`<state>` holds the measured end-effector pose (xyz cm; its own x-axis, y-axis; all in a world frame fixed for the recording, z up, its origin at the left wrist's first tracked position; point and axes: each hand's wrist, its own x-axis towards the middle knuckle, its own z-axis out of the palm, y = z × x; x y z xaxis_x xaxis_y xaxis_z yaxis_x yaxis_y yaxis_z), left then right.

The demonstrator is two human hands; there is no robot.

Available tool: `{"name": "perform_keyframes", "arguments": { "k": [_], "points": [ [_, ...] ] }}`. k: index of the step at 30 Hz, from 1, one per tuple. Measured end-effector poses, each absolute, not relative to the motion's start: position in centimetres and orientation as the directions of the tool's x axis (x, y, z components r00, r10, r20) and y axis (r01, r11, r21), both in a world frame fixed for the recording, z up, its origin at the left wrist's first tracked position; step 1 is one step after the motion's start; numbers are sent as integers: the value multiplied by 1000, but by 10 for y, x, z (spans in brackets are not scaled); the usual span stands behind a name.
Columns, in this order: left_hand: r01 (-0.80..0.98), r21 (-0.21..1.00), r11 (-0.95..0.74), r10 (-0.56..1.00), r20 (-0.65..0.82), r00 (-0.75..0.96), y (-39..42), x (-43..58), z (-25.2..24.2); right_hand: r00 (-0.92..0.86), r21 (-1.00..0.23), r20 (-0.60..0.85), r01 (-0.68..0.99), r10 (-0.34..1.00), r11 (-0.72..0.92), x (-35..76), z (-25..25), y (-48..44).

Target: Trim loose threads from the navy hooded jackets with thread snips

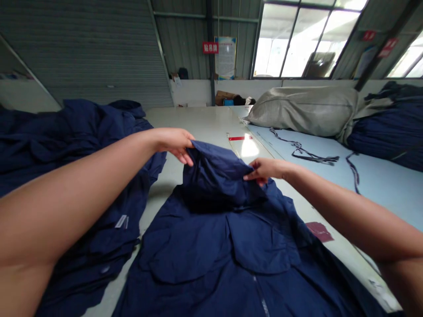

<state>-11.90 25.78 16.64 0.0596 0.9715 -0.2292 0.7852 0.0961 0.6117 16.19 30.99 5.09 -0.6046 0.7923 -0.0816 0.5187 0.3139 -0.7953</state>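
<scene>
A navy work jacket (pixel 211 246) lies front up on a pale bench (pixel 205 123), its zip line and flap pockets showing nearest the wearer. The far end is raised off the bench and doubled into a loose fold (pixel 214 171). Step in hand: this fold is being held up by both hands. The left hand (pixel 175 145) is partly closed, its fingers pinching the fold's upper left corner. The right hand (pixel 264 171) pinches the fold's right edge, its fingers curled against the cloth. The next move calls for a change of that two-handed hold, as nothing else supports the fold. A stack of navy garments (pixel 49 145) lies beside the left arm. A grey woven sack (pixel 304 110) and black cords (pixel 310 154) lie on a pale blue board (pixel 363 198) to the right.
</scene>
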Motion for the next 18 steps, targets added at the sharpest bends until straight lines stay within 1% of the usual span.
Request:
{"name": "perform_keyframes", "arguments": {
  "k": [2, 4, 5, 6, 7, 8, 9, 12, 14, 15, 16, 18],
  "points": [
    [776, 630, 17, 1000, -31, 3, 277, -113, 166, -491, -797, 128, 466, 862, 384, 152, 76, 343],
    [787, 613, -66, 988, 148, -32, 288, -107, 162, -385, -765, 317, 436, 867, 474, 147, 91, 365],
    [800, 593, -96, 978, 205, -34, 288, -105, 158, -353, -739, 386, 436, 853, 514, 147, 93, 367],
    [816, 567, -117, 973, 232, -21, 284, -102, 151, -345, -707, 431, 444, 834, 550, 150, 89, 364],
    [833, 539, -129, 974, 228, 4, 275, -101, 143, -362, -673, 454, 460, 814, 580, 156, 79, 355],
    [849, 508, -141, 979, 199, 44, 262, -99, 132, -404, -636, 452, 480, 796, 605, 163, 65, 342],
    [864, 478, -155, 985, 139, 99, 245, -98, 120, -471, -597, 421, 499, 775, 628, 172, 47, 326],
    [880, 427, -208, 950, -128, 287, 181, -96, 74, -647, -502, 245, 553, 722, 665, 200, -13, 277],
    [886, 411, -215, 911, -243, 334, 141, -95, 42, -686, -444, 145, 599, 713, 666, 217, -46, 256],
    [891, 399, -219, 896, -279, 345, 124, -94, 28, -689, -415, 109, 624, 717, 662, 223, -58, 250],
    [891, 374, -258, 886, -275, 372, 112, -94, 14, -686, -388, 83, 646, 723, 657, 229, -67, 248],
    [882, 372, -290, 908, -186, 377, 97, -96, -7, -672, -344, 54, 682, 739, 645, 237, -77, 249]
  ]
}}
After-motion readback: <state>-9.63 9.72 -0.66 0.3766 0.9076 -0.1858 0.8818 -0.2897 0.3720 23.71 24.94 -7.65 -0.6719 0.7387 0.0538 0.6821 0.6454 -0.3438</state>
